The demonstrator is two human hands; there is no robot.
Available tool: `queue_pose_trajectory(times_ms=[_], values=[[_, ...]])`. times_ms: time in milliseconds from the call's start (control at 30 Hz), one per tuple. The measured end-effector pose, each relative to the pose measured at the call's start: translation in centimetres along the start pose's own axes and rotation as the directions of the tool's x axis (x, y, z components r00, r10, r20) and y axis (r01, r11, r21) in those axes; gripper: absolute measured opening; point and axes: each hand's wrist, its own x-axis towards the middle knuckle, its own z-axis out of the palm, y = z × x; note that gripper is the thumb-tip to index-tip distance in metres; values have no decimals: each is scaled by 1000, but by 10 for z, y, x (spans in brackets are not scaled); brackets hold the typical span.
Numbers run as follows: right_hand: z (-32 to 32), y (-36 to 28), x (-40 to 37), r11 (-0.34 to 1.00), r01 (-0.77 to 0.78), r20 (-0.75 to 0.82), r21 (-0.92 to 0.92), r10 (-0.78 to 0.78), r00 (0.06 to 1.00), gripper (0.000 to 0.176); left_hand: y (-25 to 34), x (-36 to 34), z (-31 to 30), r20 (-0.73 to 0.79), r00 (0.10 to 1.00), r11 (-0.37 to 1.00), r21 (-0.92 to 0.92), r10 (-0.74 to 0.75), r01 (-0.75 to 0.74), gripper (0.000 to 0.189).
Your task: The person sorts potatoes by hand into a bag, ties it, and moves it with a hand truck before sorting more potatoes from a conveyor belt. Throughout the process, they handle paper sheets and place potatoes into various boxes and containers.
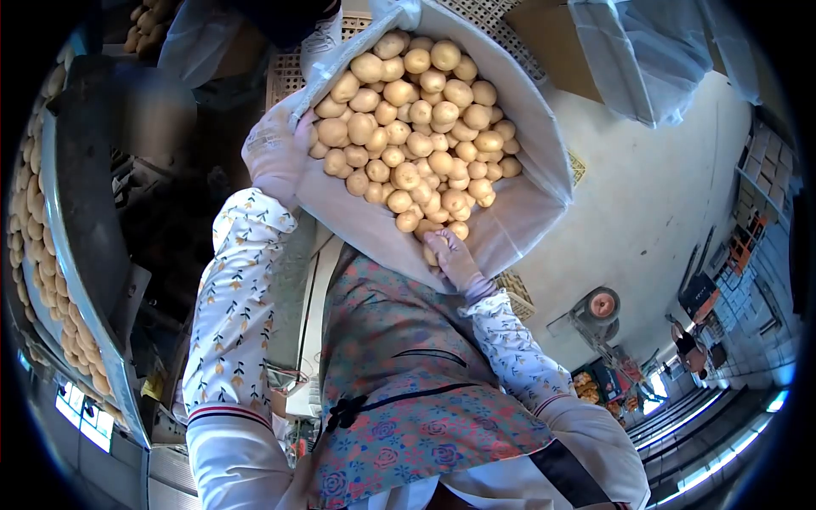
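A heap of pale yellow potatoes (416, 136) fills a translucent plastic liner (527, 212), spread wide in front of my body. On the left side of it, my gloved left hand (279, 153) is closed on the liner's edge, its thumb on the inner side. My gloved right hand (456, 259) reaches in at the near corner, fingers curled round a potato (434, 252) at the front of the heap. Its palm side is hidden. Patterned sleeves cover both my forearms, and a flowered apron is below.
At far left, a metal-edged conveyor or trough (64, 229) carries many potatoes. Lined cardboard boxes (586, 51) stand at the upper right. A hand truck (599, 310) is on the pale floor at right. Another person's shoe (323, 38) shows beyond the liner; a distant person (690, 350) is at right.
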Motion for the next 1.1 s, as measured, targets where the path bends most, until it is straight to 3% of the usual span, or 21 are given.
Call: queue_pose_trajectory(times_ms=[33,100,167,200,233,267,333,367,467,600,633,733,767,800,900,933,967,1000,1100], values=[[-2,-3,-5,956,17,94,292,-47,995,37,6,1,-5,9,1000,1000,-24,0,0,40],[-6,-18,-22,958,250,129,142,-268,955,40,10,1,-11,71,997,999,-37,-17,19,39],[1,-36,-29,901,428,158,67,-433,887,45,5,0,-3,-7,1000,997,-80,-14,14,35],[0,-41,-31,905,425,185,10,-419,889,47,-8,-1,10,-98,995,989,-147,14,-28,35],[5,-47,-38,823,564,132,-77,-552,823,45,-24,-2,34,-242,970,959,-266,34,-99,35],[9,-52,-44,870,493,122,-1,-489,864,42,-17,1,22,-154,988,996,-78,30,-42,35],[5,-51,-48,922,354,158,155,-377,913,34,23,8,-30,151,976,987,-3,-156,158,36],[7,-54,-58,922,298,185,248,-347,919,21,18,5,-28,136,979,988,-17,-152,156,36],[-2,-48,-59,920,336,265,202,-382,886,22,7,8,-12,118,984,989,-57,-130,137,37],[22,-64,-64,834,55,312,549,-266,912,30,24,5,-29,135,977,985,-25,-167,171,35],[28,-70,-68,862,160,328,481,-346,879,30,12,9,-9,156,975,987,6,-160,161,35],[40,-73,-71,856,159,415,492,-391,822,37,1,13,-5,259,945,978,105,-200,178,37],[38,-68,-69,863,224,448,453,-437,780,45,-11,8,19,54,991,991,68,-119,115,35],[44,-85,-91,905,340,468,254,-423,776,52,-10,4,25,-38,998,998,22,-53,54,35],[52,-95,-108,840,316,525,441,-527,668,68,-4,-4,10,-313,931,962,-130,189,-239,34],[55,-99,-110,817,315,498,483,-552,668,74,-3,-9,2,-282,945,964,-156,165,-215,34],[55,-102,-109,795,385,490,469,-597,635,72,-6,-2,2,2,1000,999,-22,-25,25,35],[56,-111,-117,809,356,494,467,-573,654,73,7,4,-14,129,986,995,0,-103,104,36],[57,-108,-107,788,441,463,429,-611,642,71,2,0,-7,72,994,996,12,-87,86,41]])
